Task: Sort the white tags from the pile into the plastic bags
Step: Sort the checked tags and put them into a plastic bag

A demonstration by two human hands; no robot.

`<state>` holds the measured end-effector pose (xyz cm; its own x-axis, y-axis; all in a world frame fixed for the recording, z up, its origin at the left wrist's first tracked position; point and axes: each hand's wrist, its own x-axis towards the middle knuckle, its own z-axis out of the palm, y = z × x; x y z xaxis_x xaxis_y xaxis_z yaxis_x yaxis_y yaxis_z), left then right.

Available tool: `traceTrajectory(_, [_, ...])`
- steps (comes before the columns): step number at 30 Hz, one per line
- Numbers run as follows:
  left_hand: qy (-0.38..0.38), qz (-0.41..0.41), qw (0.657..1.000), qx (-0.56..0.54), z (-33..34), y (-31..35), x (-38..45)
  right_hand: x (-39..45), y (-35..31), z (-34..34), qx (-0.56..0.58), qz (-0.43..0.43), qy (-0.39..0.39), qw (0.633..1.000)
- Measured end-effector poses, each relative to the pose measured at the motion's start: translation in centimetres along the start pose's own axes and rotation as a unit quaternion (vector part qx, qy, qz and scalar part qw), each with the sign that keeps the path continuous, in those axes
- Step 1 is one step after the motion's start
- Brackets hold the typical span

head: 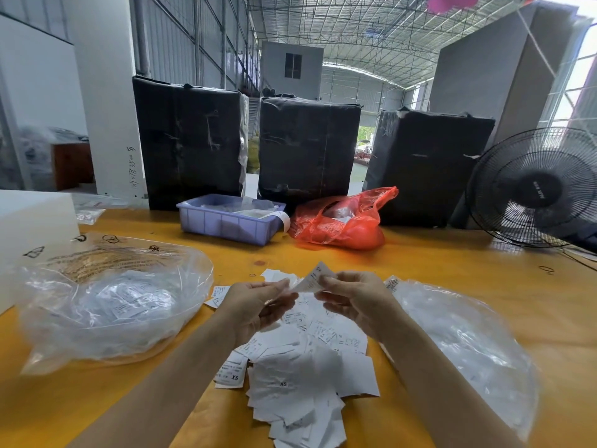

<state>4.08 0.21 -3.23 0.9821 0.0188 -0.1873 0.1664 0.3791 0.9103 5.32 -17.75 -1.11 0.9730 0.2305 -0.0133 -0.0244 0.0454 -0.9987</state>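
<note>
While above pile (300, 367) | L grip (258, 307) + R grip (350, 299) both pinch tag (311, 279) btwn them

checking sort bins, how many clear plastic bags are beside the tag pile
2: one clear bag left of the tag pile, one clear bag right of it; others may be hidden.

Blue plastic bin (228, 225) beyond the hands, red plastic bag (343, 221) just right of it, three black wrapped bales (308, 147) behind, black fan (534, 188) far right
</note>
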Motion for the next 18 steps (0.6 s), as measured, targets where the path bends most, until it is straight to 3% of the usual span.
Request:
traceTrajectory(4, [0.005, 0.018, 1.000, -0.002, 0.0, 0.0, -0.2, -0.1, -0.2, -0.4, 0.018, 0.031, 0.005, 0.999])
traceTrajectory(11, [-0.006, 0.058, 0.998, 0.024, 0.3, 0.2, -0.7, -0.1, -0.6, -0.3, 0.005, -0.006, 0.003, 1.000])
traceTrajectory(14, [-0.004, 0.078, 0.994, 0.073, 0.6, 0.1, -1.0, -0.2, -1.3, -0.3, -0.031, -0.073, 0.025, 0.997])
traceTrajectory(18, [-0.012, 0.097, 0.987, 0.129, 1.2, 0.0, -1.3, -0.8, -2.2, -0.5, -0.186, -0.198, 0.035, 0.962])
